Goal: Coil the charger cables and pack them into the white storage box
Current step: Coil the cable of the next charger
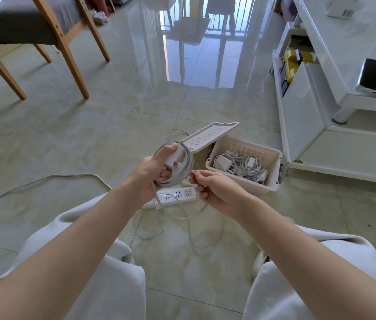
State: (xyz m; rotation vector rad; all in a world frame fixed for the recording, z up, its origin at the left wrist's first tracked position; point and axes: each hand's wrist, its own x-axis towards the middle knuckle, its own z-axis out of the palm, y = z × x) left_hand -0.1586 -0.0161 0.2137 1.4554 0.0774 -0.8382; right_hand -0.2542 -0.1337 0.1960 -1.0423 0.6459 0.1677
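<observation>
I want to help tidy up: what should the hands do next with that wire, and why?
Probably the right hand should wrap its loose cable around the coil the left hand grips, because slack hangs toward the floor.

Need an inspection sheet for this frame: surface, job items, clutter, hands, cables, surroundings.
Surface: glossy tiled floor.
Job's things: white storage box open, lid raised at its left, coiled chargers inside.
Clutter: power strip on floor beside box.
Grippers: left hand grips coil; right hand pinches loose tail.
Cables: tail loops onto floor; strip's cord runs left.
Surroundings: wooden chair far left, white cabinet right.
</observation>
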